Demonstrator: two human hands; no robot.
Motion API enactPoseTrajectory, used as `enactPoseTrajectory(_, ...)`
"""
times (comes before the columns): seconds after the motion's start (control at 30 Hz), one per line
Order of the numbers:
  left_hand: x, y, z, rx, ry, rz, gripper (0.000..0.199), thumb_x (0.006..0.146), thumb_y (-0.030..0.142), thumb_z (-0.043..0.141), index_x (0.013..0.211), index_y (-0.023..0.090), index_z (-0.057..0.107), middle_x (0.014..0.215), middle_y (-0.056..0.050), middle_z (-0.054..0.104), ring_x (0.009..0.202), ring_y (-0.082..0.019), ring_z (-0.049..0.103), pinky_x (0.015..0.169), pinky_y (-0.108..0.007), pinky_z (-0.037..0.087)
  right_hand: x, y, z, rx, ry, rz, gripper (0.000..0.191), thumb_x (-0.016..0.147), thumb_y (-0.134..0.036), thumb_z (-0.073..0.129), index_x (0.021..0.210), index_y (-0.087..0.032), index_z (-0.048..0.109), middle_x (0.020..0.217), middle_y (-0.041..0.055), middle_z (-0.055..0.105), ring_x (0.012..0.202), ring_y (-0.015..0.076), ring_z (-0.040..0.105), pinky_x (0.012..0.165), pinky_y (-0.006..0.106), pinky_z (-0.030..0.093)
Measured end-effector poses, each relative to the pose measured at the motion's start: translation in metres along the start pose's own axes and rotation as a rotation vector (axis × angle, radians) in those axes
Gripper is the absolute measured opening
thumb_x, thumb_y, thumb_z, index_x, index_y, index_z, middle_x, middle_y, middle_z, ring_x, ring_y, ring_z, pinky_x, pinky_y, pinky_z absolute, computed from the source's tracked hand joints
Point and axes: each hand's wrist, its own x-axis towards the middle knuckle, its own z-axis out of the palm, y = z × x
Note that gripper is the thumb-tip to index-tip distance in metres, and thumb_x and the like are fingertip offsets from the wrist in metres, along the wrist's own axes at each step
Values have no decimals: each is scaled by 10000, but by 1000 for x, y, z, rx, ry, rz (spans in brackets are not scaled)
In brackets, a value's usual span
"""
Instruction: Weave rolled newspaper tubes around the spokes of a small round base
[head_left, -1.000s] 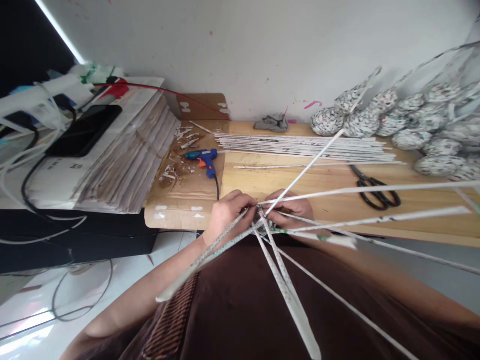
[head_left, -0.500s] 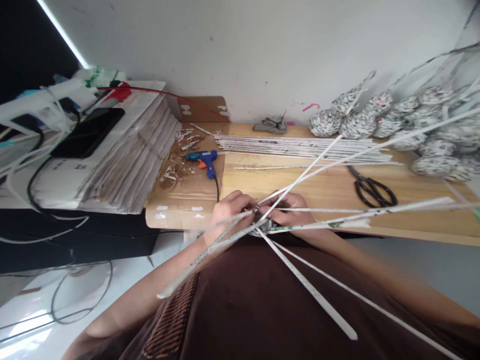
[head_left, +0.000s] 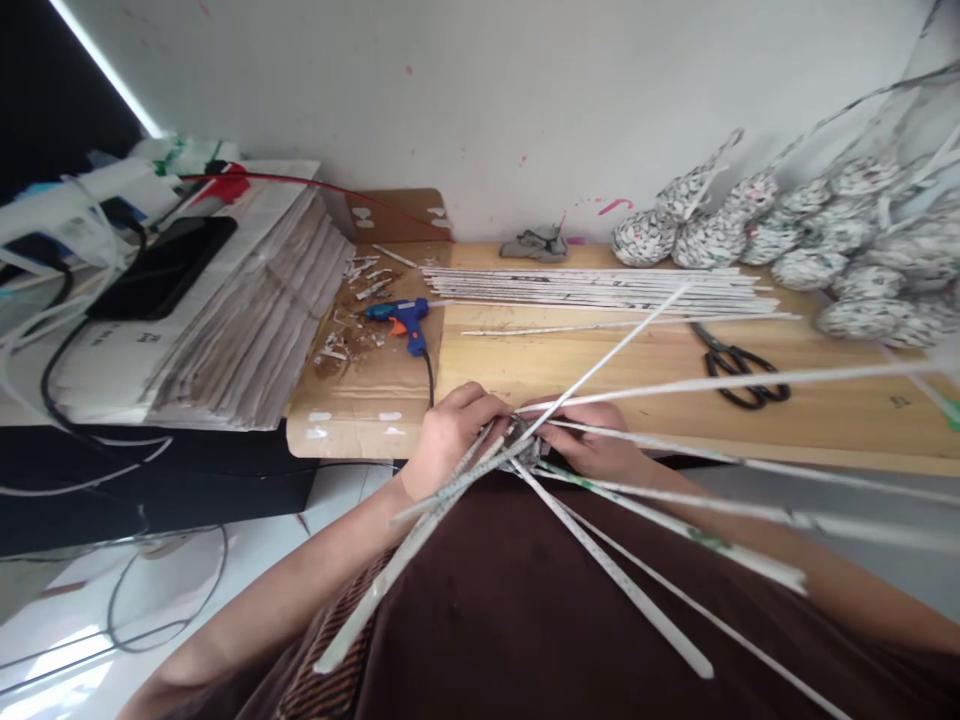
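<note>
Just below frame centre, left hand [head_left: 450, 435] and right hand [head_left: 591, 452] grip woven paper piece [head_left: 529, 454] between fingers; green-marked strip [head_left: 703, 541] now slants lower rightward than before.

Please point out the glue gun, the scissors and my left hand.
Glue gun [head_left: 412, 314], head view, on its blue body.
Scissors [head_left: 722, 349], head view, where blades meet handles.
Left hand [head_left: 450, 430], head view, on its back.
</note>
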Motion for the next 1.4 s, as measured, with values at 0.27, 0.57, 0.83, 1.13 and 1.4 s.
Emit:
enactPoseTrajectory(0.27,-1,-2,1,-3,0,20,126,947,234,633,997,213,747,882,-30,684,786,-134,680,723,-233,546,3,0,7,49,77,36,125,894,-215,670,961,-225,776,915,37,780,823,185,735,748,296,593)
enactPoseTrajectory(0.57,0,-2,-1,32,85,114,195,942,239,648,1121,214,721,980,-55,737,879,-163,707,791,-276,578,11,0,14,16,124,-22,132,915,-241,644,992,-249,751,978,47,764,868,201,725,809,348,600)
enactPoseTrajectory(0.83,3,-3,-3,47,122,104,165,932,174,628,1080,229,678,991,-58,747,923,-191,708,840,-326,588,17,-6,7,16,147,26,126,900,-281,675,998,-217,724,952,51,768,851,187,725,816,311,593)
enactPoseTrajectory(1.13,3,-5,0,-10,43,119,150,924,191,634,1067,208,677,1046,-69,750,965,-185,683,888,-333,558,13,2,17,92,201,78,147,924,-332,643,952,-218,731,894,55,763,777,196,729,693,305,594)
enactPoseTrajectory(1.4,7,-8,6,33,96,90,74,935,251,645,973,215,698,974,-51,762,901,-180,692,823,-316,548,14,6,12,-5,144,10,125,927,-306,633,977,-217,705,939,50,766,819,189,730,714,289,578)
